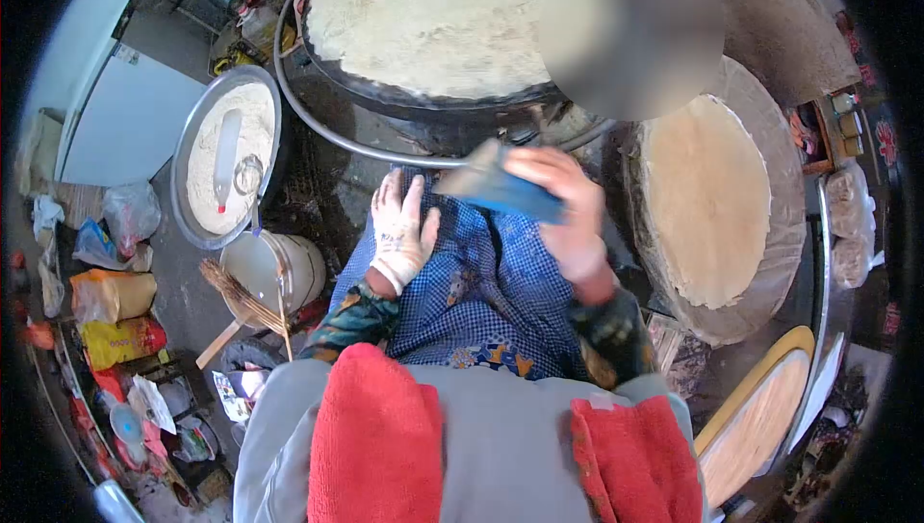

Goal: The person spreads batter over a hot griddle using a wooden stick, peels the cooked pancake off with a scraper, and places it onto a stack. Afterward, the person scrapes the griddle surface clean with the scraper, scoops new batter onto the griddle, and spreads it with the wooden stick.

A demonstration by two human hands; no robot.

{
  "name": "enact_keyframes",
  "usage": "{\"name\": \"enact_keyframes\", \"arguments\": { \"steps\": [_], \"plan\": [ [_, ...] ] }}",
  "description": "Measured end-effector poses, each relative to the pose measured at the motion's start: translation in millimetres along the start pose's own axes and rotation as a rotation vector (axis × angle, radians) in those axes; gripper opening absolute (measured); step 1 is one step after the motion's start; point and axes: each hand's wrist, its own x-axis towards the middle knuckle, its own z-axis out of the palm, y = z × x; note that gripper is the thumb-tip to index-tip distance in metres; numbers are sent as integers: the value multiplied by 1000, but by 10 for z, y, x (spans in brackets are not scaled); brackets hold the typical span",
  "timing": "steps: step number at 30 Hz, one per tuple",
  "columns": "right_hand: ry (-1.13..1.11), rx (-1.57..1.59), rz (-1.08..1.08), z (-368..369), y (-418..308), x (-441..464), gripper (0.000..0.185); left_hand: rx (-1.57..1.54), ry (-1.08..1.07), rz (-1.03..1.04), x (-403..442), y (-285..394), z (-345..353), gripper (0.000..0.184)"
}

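My left hand, in a white glove, lies with its fingers spread on the blue checked apron over my lap, holding nothing. My bare right hand grips a blue scraper-like tool with a greyish left end, held above the apron and a little blurred. Ahead, a pale sheet of batter covers a large round griddle. On the right, a thin browned flatbread lies on a round covered stand.
A metal basin of pale batter or flour holds a bottle. Below it stands a white bucket with a brush across it. A metal ring curves round the griddle. A wooden board leans at lower right.
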Motion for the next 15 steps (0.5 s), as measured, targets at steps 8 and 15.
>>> {"name": "enact_keyframes", "arguments": {
  "steps": [8, 15],
  "plan": [
    [-20, -908, -178, 647, 702, 627, 30, 1, 294, -7, 805, -683, -1155, 58],
    [27, -886, -237, 547, 756, 798, 25, 390, 193, -124, 1710, -2692, -1145, 66]
  ]
}}
